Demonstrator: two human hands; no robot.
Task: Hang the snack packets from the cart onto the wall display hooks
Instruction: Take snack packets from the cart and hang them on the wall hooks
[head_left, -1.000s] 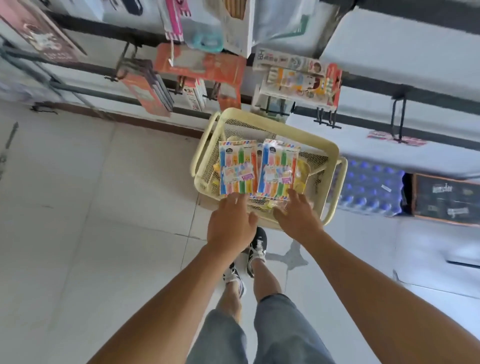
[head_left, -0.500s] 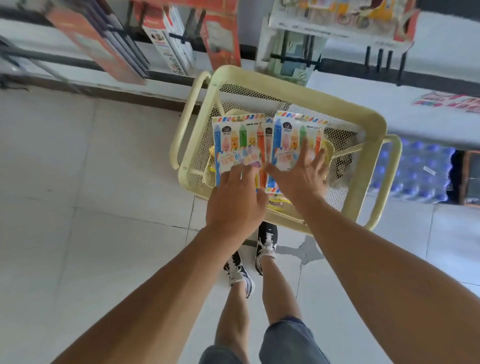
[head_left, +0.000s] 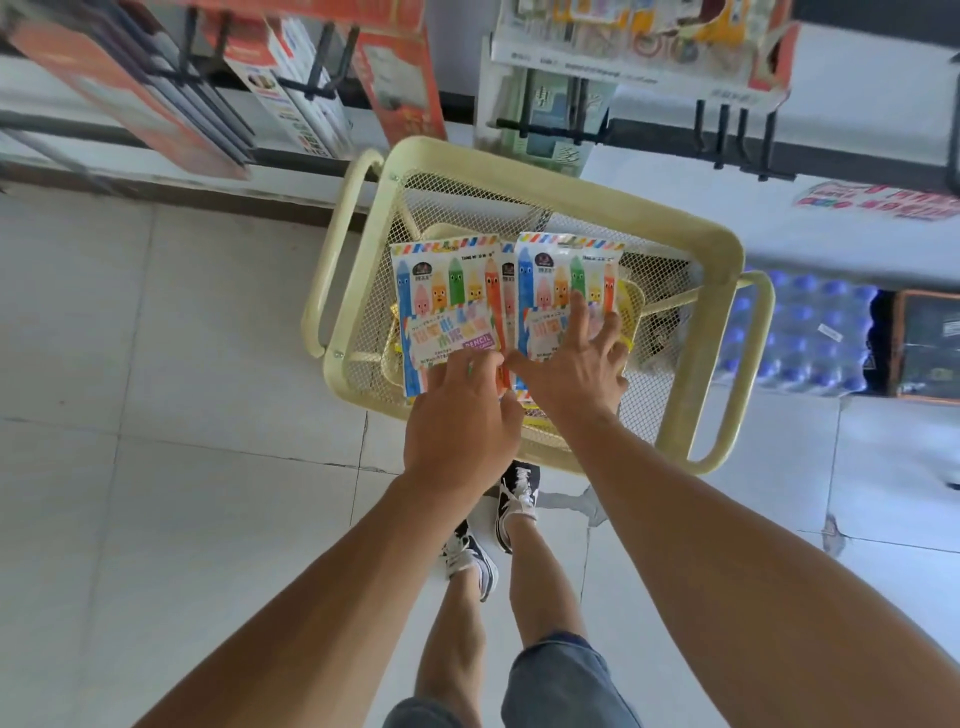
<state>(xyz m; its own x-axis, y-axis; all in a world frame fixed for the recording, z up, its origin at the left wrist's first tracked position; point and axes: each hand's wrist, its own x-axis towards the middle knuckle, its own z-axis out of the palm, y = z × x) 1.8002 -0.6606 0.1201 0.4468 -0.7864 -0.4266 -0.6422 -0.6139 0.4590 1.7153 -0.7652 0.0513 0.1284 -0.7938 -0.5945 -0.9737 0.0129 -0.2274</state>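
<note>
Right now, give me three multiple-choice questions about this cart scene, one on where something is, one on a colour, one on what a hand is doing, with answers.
1. Where do the two crayon-print snack packets lie?
A. in the mesh cart
B. on the tiled floor
C. on the wall hooks

2. What colour is the metal mesh cart?
A. blue
B. pale yellow
C. red

3. How is the right hand?
A. fist in the air
B. fingers spread flat on a packet
C. gripping the cart handle

Answers: 1 A, the left packet and right packet rest inside the cart; 2 B, its frame is pale yellow; 3 B, the right hand lies spread on the right packet, while the left hand touches the left one.
</note>
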